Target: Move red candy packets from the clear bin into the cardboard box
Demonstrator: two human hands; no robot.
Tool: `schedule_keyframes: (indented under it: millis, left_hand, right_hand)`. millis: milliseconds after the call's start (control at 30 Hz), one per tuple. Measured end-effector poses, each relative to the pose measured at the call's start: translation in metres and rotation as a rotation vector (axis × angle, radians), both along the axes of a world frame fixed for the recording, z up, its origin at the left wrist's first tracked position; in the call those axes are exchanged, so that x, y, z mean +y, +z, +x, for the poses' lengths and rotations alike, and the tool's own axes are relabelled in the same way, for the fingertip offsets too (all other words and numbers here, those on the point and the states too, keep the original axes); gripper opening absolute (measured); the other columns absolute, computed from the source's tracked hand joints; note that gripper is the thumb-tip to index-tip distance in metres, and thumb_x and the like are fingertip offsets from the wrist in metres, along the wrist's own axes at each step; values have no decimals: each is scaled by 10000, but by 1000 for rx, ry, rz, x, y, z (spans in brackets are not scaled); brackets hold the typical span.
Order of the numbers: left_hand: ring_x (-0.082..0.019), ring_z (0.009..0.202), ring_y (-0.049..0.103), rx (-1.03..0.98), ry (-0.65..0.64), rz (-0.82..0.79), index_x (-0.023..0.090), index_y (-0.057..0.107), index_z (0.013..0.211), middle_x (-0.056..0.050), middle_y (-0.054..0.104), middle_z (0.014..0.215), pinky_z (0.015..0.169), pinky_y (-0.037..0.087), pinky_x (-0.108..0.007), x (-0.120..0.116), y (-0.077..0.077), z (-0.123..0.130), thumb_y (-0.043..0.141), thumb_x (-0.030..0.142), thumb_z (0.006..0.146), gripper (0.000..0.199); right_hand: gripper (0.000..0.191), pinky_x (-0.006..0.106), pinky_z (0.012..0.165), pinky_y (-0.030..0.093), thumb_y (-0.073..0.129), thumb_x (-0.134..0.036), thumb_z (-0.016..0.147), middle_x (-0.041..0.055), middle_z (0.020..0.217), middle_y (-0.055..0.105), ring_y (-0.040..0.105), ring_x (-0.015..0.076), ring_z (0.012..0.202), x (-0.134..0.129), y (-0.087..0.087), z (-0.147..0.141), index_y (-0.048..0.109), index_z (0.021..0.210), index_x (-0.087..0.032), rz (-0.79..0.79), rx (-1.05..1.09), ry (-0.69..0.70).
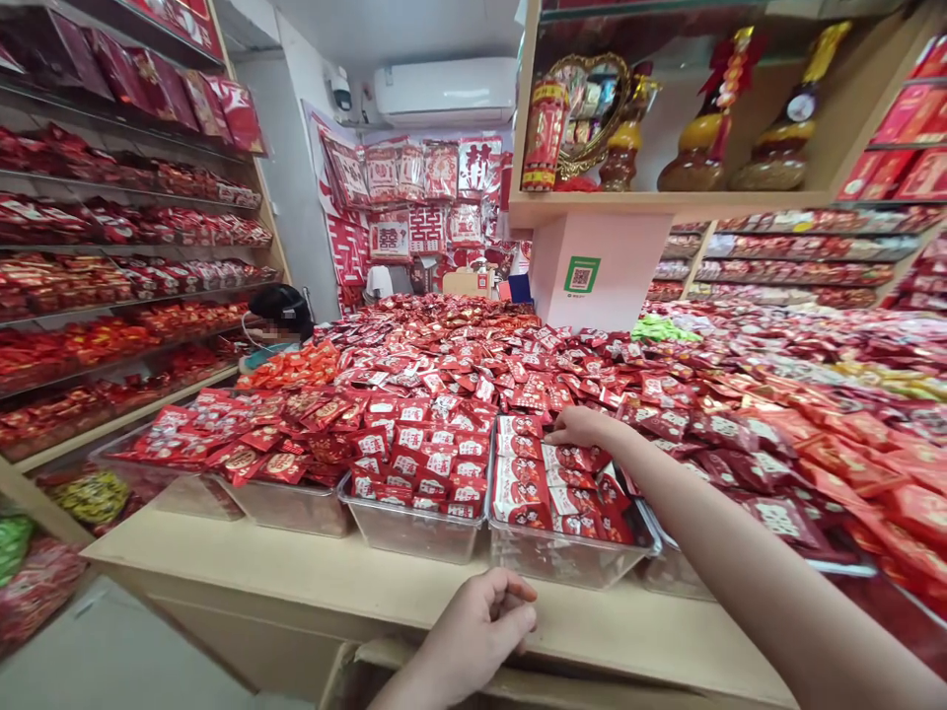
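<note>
Small red-and-white printed packets (519, 473) fill a clear plastic bin (573, 557) at one o'clock on the tabletop (326, 557); the right hand (581, 427) touches them, fingers loosely bent. Nearer, at six o'clock, the left hand (492, 621) curls half-closed.

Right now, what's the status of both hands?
Right hand on the packets in the clear bin, grip unclear. Left hand empty, half-curled, before the counter edge. Neighbouring bins crowd both sides; nothing seen blocking the right hand from above.
</note>
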State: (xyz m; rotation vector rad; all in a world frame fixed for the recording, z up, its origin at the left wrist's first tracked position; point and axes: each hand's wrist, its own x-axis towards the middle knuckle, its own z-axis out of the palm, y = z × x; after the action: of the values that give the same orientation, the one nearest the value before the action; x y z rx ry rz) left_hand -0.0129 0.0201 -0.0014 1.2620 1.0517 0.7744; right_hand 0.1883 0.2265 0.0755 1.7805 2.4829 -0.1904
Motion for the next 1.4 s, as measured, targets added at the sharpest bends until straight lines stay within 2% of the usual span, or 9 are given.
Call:
schedule_keyframes:
  millis: [167,333,500,700,900,1200,1400]
  left_hand:
    - [-100,554,522,0,-17,14,157,527,838,29,564,634,527,355,-213,1,1,-1,515,251,710,160]
    - [-98,559,517,2,-29,28,156,518,841,25,561,653,534,361,-220,2,-2,-1,503,227,719,142]
    - [-96,547,507,2,-24,41,155,518,834,31,552,636,523,353,-220,2,-2,-1,502,223,720,134]
    - [-93,539,505,-2,-19,23,155,514,833,31,553,638,511,343,-215,2,-3,-1,499,225,715,138]
    - [-91,536,494,13,-31,40,150,516,834,46,514,596,503,338,-210,1,-2,-2,508,234,722,140]
    - [-96,549,503,14,-37,58,148,511,843,16,563,650,520,355,-221,2,1,-1,511,254,726,158]
    - [-96,550,494,32,-58,74,154,504,849,18,561,646,514,345,-222,1,-1,-1,493,241,739,141]
  right_hand:
    - [328,245,558,398,574,-455,644,101,754,651,594,217,715,-6,12,-4,664,731,-151,18,-61,-83]
    - [277,278,653,417,579,-332,668,154,898,629,573,255,859,-9,20,11,635,835,-118,110,-87,-200]
    - [389,308,660,433,623,-358,608,152,966,607,565,269,888,-16,13,15,590,920,-129,138,-52,-282]
    - [452,326,667,444,606,-273,615,158,994,589,565,265,903,-20,3,13,509,1024,-107,167,4,-394]
    - [347,329,685,443,557,-254,651,151,999,587,555,268,925,-19,0,16,541,970,-119,156,35,-428]
    - [438,320,700,436,562,-238,661,175,1016,565,550,260,933,-24,6,21,456,1059,-91,199,56,-513]
    - [378,316,720,429,560,-267,682,175,1010,569,551,260,931,-29,8,26,498,1011,-90,208,49,-496]
